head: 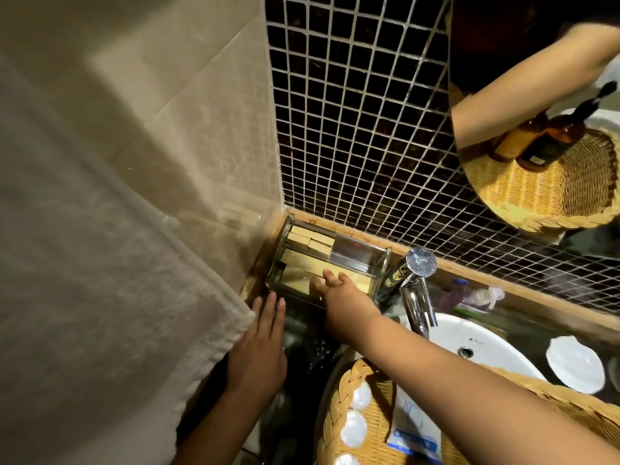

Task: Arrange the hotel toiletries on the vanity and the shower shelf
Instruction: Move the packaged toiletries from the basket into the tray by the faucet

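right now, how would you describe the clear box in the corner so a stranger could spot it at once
Find the chrome faucet behind the white sink; just left of it, where the dark mosaic wall meets the beige wall, sits the clear box. It is the only see-through container, holding beige boxes, unlike the woven basket in front.

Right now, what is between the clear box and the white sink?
The shiny tap stands between the clear box and the sink, as the head view shows.
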{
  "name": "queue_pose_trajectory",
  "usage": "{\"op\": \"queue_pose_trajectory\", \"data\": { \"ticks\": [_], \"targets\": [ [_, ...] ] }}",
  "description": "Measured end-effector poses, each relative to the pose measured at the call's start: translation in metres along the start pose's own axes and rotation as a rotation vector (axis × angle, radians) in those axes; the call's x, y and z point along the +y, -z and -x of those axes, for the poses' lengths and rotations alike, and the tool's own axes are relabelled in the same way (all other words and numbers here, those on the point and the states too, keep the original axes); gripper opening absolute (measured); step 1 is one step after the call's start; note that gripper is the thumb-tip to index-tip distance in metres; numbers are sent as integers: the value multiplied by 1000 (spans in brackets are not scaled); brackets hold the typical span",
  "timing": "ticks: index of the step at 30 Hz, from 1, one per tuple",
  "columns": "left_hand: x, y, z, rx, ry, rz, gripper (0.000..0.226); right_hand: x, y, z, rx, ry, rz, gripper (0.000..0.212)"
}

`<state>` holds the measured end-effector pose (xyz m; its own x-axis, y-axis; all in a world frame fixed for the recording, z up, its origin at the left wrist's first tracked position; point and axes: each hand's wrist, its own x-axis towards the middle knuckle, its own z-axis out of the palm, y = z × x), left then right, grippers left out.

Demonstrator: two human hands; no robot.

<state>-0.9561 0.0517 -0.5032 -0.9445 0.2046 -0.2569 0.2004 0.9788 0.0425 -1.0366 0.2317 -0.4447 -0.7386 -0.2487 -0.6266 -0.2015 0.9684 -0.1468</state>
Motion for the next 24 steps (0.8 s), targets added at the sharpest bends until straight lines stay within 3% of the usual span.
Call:
{"op": "queue_pose_trajectory", "data": {
  "ticks": [3,6,16,24],
  "targets": [
    [0,0,-2,-5,-1,-3,90,-5,-4,6,-119,18,91,91],
    [0,-1,-2,1,-7,-11,90,-7,-7,10,-131,22,102,88],
    [-2,0,-4,-17,-11,-28,90,-4,-5,13,-216,-91,-219,86],
    [-2,2,-3,-49,-38,-84,87,-3,-5,13,-201,-153,-235,77]
  ]
}}
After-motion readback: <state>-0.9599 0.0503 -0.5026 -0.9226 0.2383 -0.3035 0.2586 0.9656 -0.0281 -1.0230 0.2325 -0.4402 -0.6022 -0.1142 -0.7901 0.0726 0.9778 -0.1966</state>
